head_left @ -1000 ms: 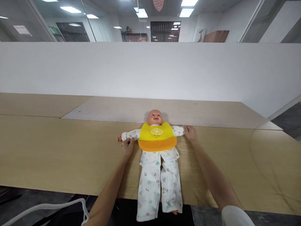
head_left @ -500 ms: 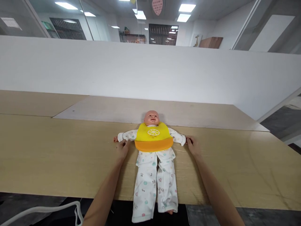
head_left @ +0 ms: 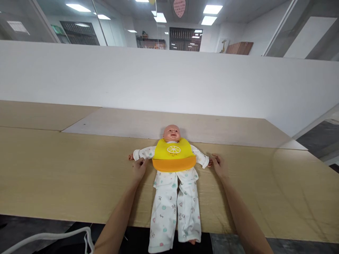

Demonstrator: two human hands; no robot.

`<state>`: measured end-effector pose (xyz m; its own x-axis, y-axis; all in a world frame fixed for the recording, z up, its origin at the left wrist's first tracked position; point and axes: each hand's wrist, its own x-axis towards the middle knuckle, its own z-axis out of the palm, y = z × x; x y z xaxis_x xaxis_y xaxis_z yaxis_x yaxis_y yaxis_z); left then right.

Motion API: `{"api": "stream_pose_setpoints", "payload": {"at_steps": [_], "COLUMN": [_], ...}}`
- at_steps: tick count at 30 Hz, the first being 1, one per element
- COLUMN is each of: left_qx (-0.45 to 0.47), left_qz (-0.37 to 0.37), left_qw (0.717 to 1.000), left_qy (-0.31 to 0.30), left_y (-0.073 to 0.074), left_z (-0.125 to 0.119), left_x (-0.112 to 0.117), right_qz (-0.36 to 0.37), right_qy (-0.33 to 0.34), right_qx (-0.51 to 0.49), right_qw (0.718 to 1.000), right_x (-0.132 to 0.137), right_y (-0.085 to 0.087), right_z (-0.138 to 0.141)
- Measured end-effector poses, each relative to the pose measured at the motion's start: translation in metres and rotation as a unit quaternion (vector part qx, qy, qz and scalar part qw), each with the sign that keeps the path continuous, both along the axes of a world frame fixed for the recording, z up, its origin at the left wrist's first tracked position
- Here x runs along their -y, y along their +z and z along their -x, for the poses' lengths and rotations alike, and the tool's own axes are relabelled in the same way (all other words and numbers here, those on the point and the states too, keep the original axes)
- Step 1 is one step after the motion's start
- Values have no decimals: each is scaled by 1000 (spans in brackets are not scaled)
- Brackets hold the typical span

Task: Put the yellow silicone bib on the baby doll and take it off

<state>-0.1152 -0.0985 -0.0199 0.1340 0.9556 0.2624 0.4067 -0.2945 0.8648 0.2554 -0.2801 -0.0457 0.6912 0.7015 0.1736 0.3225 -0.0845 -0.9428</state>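
Yellow bib point(head_left: 174, 155) (citrus-slice print) on doll point(head_left: 171, 133); left hand point(head_left: 140, 169), right hand point(head_left: 218, 165), fingers point(head_left: 140, 162) curled narrow by its sleeves point(head_left: 144, 153).

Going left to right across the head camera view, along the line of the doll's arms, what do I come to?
The doll's outstretched hand, the person's left hand, the yellow and orange bib, the doll's other hand, the person's right hand.

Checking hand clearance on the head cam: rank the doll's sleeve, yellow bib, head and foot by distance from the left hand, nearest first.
From the left hand:
1. Doll's sleeve: just beyond the fingertips.
2. Yellow bib: to the hand's right, on the chest.
3. Doll's head: above the bib.
4. Doll's foot: at the trouser end, low in view.
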Motion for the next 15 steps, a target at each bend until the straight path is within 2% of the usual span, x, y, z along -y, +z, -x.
{"api": "stream_pose_setpoints", "payload": {"at_steps": [7,15], "left_qx": [-3,-1], "left_qz": [5,4], "left_qw": [1000,1000], "left_qy": [-2,-10], "left_y": [-2,-8], "left_z": [0,2], "left_x": [0,-2], "right_qz": [26,-7], "right_qy": [30,-13], "right_qx": [35,1], "right_qw": [999,1000], "right_x": [1,0], "right_y": [3,1], "right_z": [-1,-1]}}
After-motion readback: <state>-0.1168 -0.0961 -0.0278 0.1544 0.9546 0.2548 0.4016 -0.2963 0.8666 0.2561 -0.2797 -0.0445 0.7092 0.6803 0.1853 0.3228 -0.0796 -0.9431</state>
